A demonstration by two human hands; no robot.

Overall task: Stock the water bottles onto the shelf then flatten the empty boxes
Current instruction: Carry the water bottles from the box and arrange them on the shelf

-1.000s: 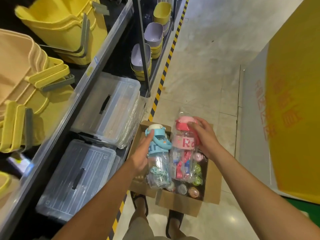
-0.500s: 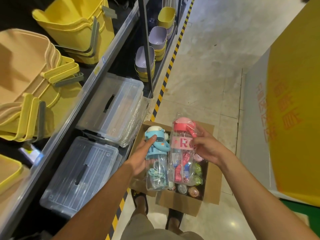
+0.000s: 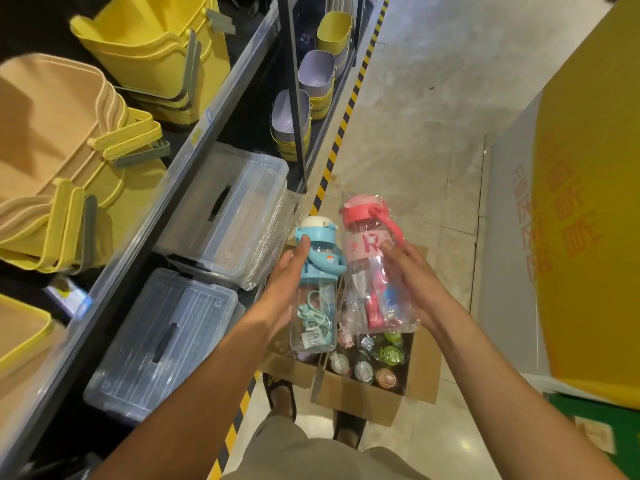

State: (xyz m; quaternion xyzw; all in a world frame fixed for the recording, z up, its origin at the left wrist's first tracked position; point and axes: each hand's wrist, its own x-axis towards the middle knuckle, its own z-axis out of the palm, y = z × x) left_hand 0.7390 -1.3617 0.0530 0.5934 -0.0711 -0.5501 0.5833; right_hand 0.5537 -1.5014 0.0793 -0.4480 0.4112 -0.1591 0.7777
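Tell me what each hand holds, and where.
Left hand: blue bottle, by its upper side, thumb at the lid. Right hand: pink bottle, by its side, thumb at the label.

Your left grip [image 3: 287, 282] holds the blue bottle [image 3: 313, 320] from its left side, palm against the wall and one digit reaching up by the cap. Your right grip [image 3: 412, 282] holds the pink bottle [image 3: 367, 247] from its right side, thumb tip on the front and the other fingers hidden behind. Both forearms are bare and reach forward from the lower corners, drawing together. The wrists are fairly straight, and the two grips are level and near each other.
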